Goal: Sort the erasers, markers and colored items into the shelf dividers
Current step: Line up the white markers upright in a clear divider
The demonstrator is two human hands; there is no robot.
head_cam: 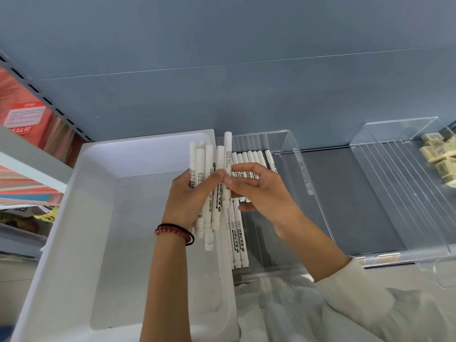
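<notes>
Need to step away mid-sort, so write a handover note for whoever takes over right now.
Left hand grips a bundle of white markers over the white bin, near its right wall.
Right hand pinches a single marker at the bundle's right side.
Placed markers lie in rows in the middle clear divider; erasers sit in the right clear divider.
Done: some markers and erasers filed.
Left: lay the held markers in the middle divider, probably one by one; no sorted colored items show.

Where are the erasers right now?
Head view, far right edge: the cream block erasers lie piled toward the back of the right-hand clear plastic divider tray, well right of the white marker pens.
</notes>
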